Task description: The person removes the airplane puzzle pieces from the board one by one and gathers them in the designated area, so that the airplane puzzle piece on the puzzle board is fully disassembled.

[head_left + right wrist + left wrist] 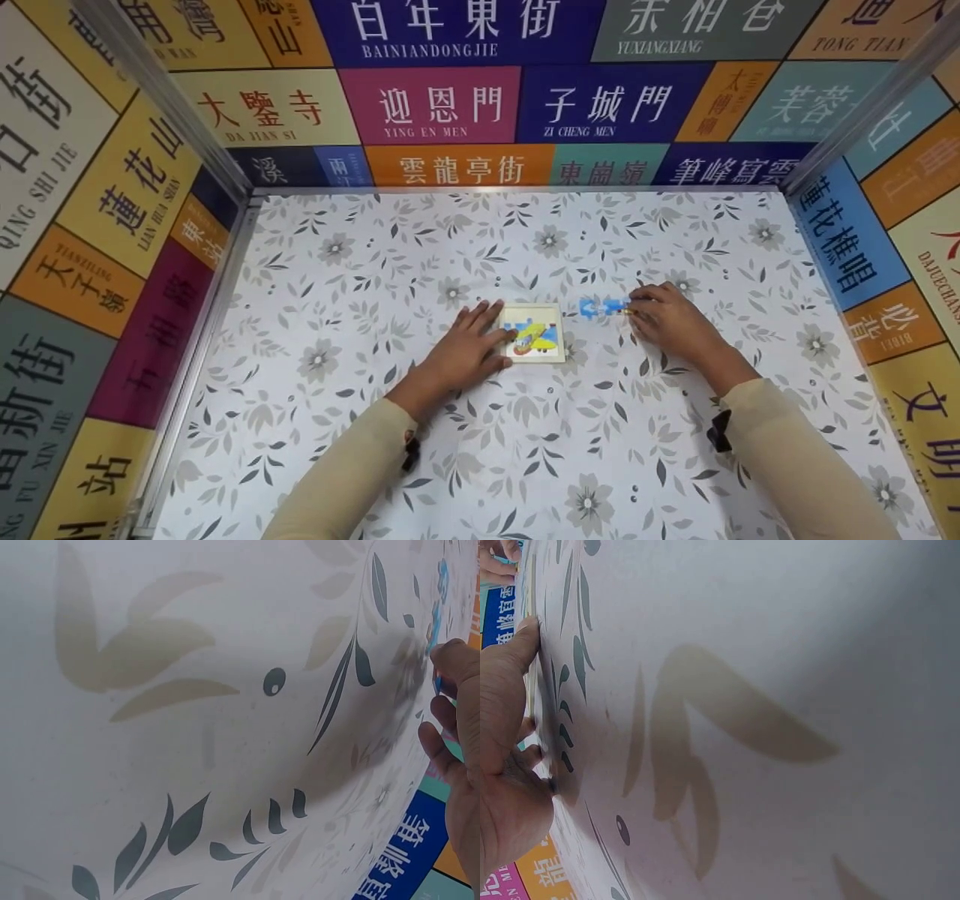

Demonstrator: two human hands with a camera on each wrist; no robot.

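Beige sleeves (337, 461) come in nearest. At left, the left hand (465, 349) lies with fingers spread apart on the left edge of a puzzle tray (562, 334), probably to steady it; yellow airplane pieces (534, 341) sit inside. To its right, between the hands, loose blue pieces (589, 308) lie on the floral tabletop (480, 450). The right hand (671, 322) pinches one small piece (438, 682) beside them, seemingly because only fingertips fit.

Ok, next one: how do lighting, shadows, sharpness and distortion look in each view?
Head: bright, fairly even light, but fine detail in the small puzzle tray is soft. Left wrist: the tabletop looks hazy, darker toward upper right; the left hand is cropped. Right wrist: soft shadow beside the right hand; the tabletop's edge bows, probably lens distortion.
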